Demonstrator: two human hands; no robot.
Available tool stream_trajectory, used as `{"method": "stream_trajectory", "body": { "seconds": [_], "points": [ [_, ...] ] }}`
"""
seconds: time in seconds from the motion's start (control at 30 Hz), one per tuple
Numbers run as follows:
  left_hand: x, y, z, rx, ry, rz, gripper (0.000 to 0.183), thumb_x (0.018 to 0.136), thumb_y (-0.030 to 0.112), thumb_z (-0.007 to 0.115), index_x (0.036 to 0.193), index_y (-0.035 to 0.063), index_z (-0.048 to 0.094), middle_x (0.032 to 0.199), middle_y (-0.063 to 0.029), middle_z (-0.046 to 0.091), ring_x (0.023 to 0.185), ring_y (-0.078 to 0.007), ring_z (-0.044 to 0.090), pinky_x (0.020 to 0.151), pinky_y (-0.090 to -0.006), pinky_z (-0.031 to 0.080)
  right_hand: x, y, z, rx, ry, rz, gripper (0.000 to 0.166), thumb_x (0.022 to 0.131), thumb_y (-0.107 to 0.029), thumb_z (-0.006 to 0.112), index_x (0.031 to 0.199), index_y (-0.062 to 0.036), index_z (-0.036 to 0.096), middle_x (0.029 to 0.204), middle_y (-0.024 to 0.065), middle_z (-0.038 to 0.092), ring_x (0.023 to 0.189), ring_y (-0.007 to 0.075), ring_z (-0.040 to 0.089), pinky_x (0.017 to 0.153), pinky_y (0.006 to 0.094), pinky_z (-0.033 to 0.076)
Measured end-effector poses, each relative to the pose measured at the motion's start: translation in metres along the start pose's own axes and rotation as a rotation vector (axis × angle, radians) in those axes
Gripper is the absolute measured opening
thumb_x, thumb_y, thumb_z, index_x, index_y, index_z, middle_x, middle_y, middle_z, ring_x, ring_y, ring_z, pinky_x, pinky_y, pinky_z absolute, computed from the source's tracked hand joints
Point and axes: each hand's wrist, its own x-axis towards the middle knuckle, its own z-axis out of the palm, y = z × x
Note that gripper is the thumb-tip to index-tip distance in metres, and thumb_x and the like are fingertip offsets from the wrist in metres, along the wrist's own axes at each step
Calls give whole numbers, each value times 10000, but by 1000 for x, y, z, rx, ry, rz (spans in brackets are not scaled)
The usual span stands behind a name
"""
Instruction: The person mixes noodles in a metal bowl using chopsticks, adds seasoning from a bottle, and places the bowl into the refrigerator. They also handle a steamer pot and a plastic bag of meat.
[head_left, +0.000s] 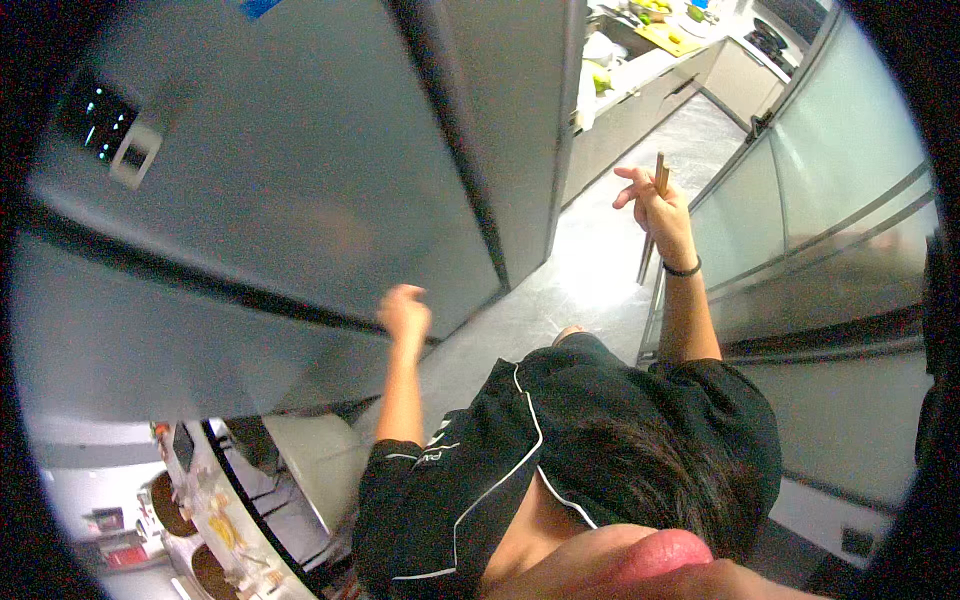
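Observation:
My right hand (662, 214) is raised before me and holds a pair of chopsticks (645, 259). Their brownish upper ends stick out above the fingers, and the thinner ends hang below the hand. The index and middle fingers point out to the left. A dark band circles that wrist. In front of the large grey refrigerator (300, 187), my left hand (406, 319) appears blurred with its fingers curled. It lies near the dark groove between the refrigerator's panels; whether it touches the refrigerator I cannot tell.
Beyond the doorway, a kitchen counter (637, 86) bears a yellow cutting board (671, 37) and green produce. A frosted glass door (817, 195) stands at my right. Behind at lower left are a cluttered table (225, 517) and a pale chair (315, 450). Grey floor (600, 225) lies ahead.

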Motion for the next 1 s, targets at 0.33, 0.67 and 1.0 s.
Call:
{"method": "stream_trajectory", "body": {
  "seconds": [0.33,0.67,1.0],
  "points": [
    [33,383,171,-537,-905,703,251,860,195,487,993,36,629,905,-102,657,867,-179,615,793,-307,474,115,28,-243,-274,28,-310,260,925,-230,486,924,-18,636,642,12,581,536,52,467,495,213,373],
    [78,536,302,-308,-1220,987,245,834,153,506,1026,46,616,979,-115,640,917,-226,602,822,-337,465,153,35,-439,-138,178,-168,354,942,-257,417,1124,11,559,640,10,569,415,8,281,383,166,205],
    [234,745,415,-352,-1699,827,282,894,263,495,919,18,631,817,-74,644,763,-145,590,716,-295,478,197,68,-493,-17,518,14,432,924,-341,443,1010,64,568,579,78,547,413,49,356,385,186,231]
  ]
}}
